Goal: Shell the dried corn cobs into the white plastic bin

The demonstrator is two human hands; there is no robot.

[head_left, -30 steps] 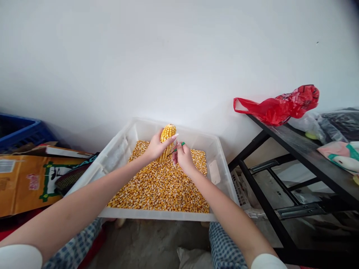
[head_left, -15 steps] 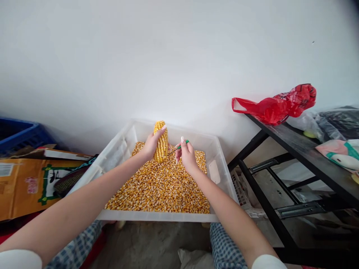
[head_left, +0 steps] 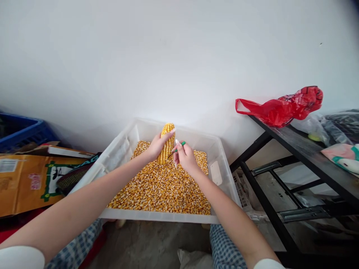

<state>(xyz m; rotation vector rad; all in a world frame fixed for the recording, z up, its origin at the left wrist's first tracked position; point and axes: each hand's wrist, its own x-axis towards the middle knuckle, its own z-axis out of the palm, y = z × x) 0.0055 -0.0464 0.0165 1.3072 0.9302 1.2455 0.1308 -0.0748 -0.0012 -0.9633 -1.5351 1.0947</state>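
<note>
An ear of yellow corn (head_left: pixel 166 147) is held tilted in my left hand (head_left: pixel 157 145), the thumb lying across its front. My right hand (head_left: pixel 185 156) is closed on a thin tool with a green handle (head_left: pixel 183 143) and a narrow metal shaft, perhaps a screwdriver. The shaft's tip is at the lower right side of the ear; whether it touches the kernels I cannot make out. Below both hands, loose corn kernels (head_left: pixel 159 190) lie deep in a clear plastic bin (head_left: pixel 168 215).
A black metal-framed table (head_left: pixel 305 147) stands at the right, with a red plastic bag (head_left: pixel 280 108) on its edge. At the left are a cardboard box (head_left: pixel 25 190), a netted racket (head_left: pixel 71 179) and a blue crate (head_left: pixel 25 130). A white wall rises behind the bin.
My left hand and the ear have moved slightly right, closer to my right hand. The tool's tip has come with the ear's lower side. Both hands keep their hold.
</note>
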